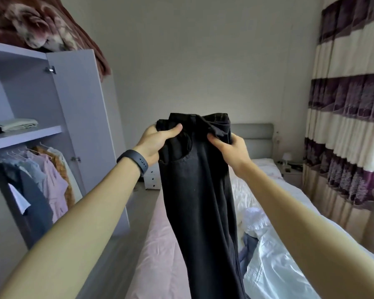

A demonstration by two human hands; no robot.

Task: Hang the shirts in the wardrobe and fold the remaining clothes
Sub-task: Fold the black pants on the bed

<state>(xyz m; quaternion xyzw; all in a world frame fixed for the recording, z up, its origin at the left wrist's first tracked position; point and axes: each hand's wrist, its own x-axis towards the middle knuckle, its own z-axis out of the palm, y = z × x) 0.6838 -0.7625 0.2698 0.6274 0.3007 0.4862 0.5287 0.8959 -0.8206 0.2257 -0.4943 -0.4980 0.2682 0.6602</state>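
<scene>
Both hands are up at centre frame, and the black trousers (194, 180) hang between them over the bed (160, 244). The left hand (158, 143) has its grip closed on the waistband's left corner, thumb across the front. The right hand (229, 147) pinches the bunched waistband on the right, grip tight on the cloth. The legs drop straight to the bottom edge. At the left the wardrobe (78, 104) stands open, with shirts (50, 175) on hangers at lower left and folded clothes (20, 124) on the shelf above. A white duvet (279, 266) lies crumpled at lower right.
</scene>
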